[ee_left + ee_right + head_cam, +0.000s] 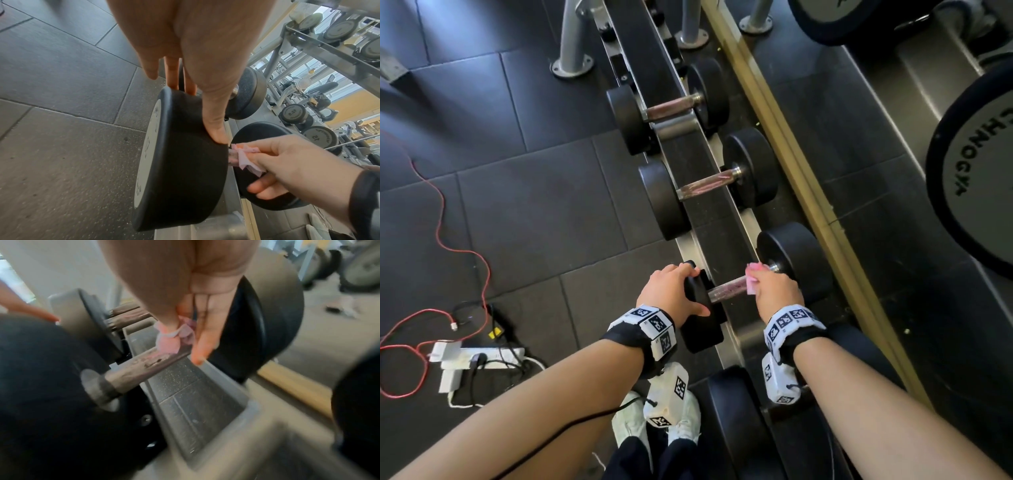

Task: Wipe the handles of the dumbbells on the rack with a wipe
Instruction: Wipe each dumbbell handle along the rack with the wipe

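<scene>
The nearest dumbbell lies across the rack (722, 240) with its rusty metal handle (726, 289) (148, 363) bare between two black heads. My left hand (674, 291) (205, 91) rests on the near head (185, 162), fingers straight over the top and thumb along its rim. My right hand (774, 287) (287, 162) (195, 331) pinches a crumpled pink wipe (752, 274) (246, 157) (170, 340) and presses it on the handle's far end, beside the far head (798, 257).
Two more dumbbells (709, 185) (671, 108) sit further along the rack. A red cable (441, 212) and a power strip (479, 356) lie on the dark floor tiles to the left. Large dumbbell heads (976, 178) stand at upper right beyond a yellow strip (808, 192).
</scene>
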`<state>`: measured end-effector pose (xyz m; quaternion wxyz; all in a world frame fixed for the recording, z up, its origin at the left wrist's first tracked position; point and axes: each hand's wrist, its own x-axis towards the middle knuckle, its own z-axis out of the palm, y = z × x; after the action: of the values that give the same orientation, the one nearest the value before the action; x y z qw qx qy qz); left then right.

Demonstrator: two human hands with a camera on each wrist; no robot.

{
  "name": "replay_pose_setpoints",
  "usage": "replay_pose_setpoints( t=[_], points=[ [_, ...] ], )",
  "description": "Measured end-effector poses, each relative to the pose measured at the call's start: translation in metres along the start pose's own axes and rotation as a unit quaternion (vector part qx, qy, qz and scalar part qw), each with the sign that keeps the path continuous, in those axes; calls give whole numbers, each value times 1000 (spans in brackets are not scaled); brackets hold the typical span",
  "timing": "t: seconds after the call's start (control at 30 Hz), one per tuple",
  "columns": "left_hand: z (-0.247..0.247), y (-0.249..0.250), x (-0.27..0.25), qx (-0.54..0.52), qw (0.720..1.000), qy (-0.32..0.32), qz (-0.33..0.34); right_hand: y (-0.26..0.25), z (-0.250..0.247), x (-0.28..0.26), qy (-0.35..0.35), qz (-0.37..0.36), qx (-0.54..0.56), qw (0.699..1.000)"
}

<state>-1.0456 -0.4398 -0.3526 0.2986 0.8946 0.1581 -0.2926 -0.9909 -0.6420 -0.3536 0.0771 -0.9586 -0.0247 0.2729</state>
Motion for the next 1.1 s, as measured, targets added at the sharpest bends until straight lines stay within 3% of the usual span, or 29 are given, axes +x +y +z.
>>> replay_pose_setpoints(
  t=[0.1, 0.2, 0.3, 0.37, 0.43, 0.5, 0.57, 0.7, 0.8, 0.87, 1.0, 1.1],
  points=[
    [0, -2, 1, 1, 1000, 4, 1, -17, 15, -13, -53, 50, 162, 984],
    [1, -2, 0, 5, 1000, 8, 12, -33, 31, -27, -110, -17, 240, 964],
    [1, -3, -1, 4, 1000, 8, 15, -27, 25, -24, -125, -28, 122, 984],
    [0, -3, -2, 7, 1000, 8, 17, -12, 15, -18, -97, 3, 56, 994],
    [0, -2, -2, 6, 1000, 7, 17, 5, 4, -10, -67, 32, 19, 997],
    [0, -2, -2, 6, 1000, 8, 16, 15, -2, -4, -79, 30, -3, 996],
    [0, -1, -1, 11, 1000, 7, 17, 8, 3, -4, -114, 6, 13, 993],
    [0, -2, -2, 13, 1000, 10, 18, -15, 32, -23, -102, -98, 109, 984],
    [2, -3, -3, 4, 1000, 18, 22, -11, 42, -26, -142, -160, 20, 977],
    [3, -3, -4, 0, 1000, 18, 23, 4, 37, -15, -99, -148, -69, 982],
    [2, -5, -3, -4, 1000, 15, 24, 20, 26, -6, -38, -78, -97, 992],
    [3, -6, -4, -6, 1000, 16, 24, 2, 34, -13, -11, -124, -183, 975]
  ],
)
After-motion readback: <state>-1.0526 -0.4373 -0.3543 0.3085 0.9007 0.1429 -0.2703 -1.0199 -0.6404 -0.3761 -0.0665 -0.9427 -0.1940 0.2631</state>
